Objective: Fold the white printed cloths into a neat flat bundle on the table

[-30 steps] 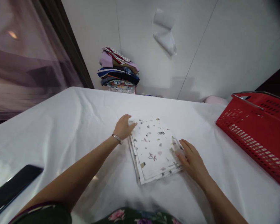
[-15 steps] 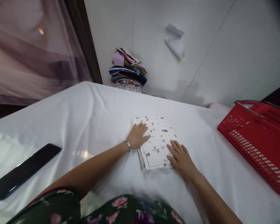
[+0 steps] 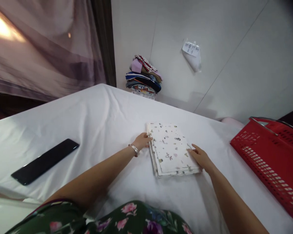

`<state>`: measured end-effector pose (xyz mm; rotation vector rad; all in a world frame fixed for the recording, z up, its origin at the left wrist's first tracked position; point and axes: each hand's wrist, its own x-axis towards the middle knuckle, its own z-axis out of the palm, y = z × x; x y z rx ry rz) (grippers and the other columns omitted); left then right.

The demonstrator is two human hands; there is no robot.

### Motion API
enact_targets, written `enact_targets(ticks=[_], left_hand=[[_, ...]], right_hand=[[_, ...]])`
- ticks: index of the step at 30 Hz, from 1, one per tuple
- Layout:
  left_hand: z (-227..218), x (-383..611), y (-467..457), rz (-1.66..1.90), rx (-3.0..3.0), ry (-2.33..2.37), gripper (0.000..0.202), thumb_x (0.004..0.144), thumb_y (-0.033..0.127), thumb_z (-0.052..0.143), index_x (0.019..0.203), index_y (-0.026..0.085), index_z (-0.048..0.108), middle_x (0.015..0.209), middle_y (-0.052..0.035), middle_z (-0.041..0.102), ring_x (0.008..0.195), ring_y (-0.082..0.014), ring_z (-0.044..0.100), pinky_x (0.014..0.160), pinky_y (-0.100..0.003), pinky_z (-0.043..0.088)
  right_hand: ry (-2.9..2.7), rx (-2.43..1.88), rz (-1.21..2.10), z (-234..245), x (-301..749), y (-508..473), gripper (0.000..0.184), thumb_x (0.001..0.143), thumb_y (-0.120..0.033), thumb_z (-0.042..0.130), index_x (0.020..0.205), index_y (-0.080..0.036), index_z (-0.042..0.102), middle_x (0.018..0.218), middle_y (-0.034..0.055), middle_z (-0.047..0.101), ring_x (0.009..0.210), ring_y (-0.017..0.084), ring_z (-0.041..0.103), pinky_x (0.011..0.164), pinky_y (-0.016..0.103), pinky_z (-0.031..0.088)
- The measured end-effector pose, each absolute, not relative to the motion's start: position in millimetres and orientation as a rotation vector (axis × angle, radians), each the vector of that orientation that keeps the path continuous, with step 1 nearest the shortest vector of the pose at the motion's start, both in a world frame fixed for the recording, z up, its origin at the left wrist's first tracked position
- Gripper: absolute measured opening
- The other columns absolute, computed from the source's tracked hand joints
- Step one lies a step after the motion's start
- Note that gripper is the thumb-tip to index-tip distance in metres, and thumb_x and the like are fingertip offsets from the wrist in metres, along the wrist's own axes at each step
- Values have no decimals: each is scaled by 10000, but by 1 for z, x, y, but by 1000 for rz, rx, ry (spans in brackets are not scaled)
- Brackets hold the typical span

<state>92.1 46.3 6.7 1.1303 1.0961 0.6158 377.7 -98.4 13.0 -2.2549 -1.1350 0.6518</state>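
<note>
Left hand point(image 3: 142, 140) at folded cloth point(image 3: 172, 148) — white, scattered prints.

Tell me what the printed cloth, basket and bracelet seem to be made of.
Printed cloth: matte fabric, perhaps cotton; soft folded layers show. Basket: probably moulded plastic, smooth and red, with slots through its wall. Bracelet: likely polished metal, as it glints silver.

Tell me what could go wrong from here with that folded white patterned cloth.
With the left hand and right hand at opposite sides of the folded white patterned cloth, uneven pressure might shift its stacked layers. The white fabric cover underneath is wrinkled, so dragging might bunch it.
</note>
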Motion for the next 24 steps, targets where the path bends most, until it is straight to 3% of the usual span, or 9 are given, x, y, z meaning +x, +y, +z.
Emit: enact_targets(ticks=[6, 12, 19, 24], left_hand=[[1, 107, 52, 595, 1138, 1203, 601, 651, 265, 717, 1173, 121, 457, 1166, -158, 565, 903, -229, 614, 610, -277, 523], [-4, 125, 66, 530, 1234, 1235, 566, 638, 253, 704, 1139, 118, 478, 1082, -140, 618, 843, -220, 631, 593, -269, 510], [4, 126, 60, 442, 1455, 1268, 911, 545, 231, 756, 1331, 147, 304, 1172, -139, 571, 948, -242, 591, 712, -277, 475], [6, 129, 64, 406, 1688, 1291, 880, 612, 356, 716, 1338, 117, 280, 1172, -164, 566, 992, -262, 573, 783, -309, 446]], right_hand=[[-1192, -2338, 676, 15, 372, -89, 658, 706, -477, 593, 1268, -152, 483, 1129, 117, 602, 1006, 241, 570, 884, 338, 418], [-1072, -2171, 754, 10, 377, -104, 574, 729, -471, 578, 1204, -152, 526, 1059, 95, 646, 909, 220, 618, 763, 296, 483], [-1081, -2169, 778, 3, 377, -138, 539, 734, -471, 575, 1179, -167, 551, 1041, 79, 655, 920, 228, 614, 769, 296, 482], [-1187, -2381, 643, 4, 385, -129, 696, 734, -525, 550, 1305, -145, 435, 933, 77, 655, 863, 223, 605, 774, 315, 451]])
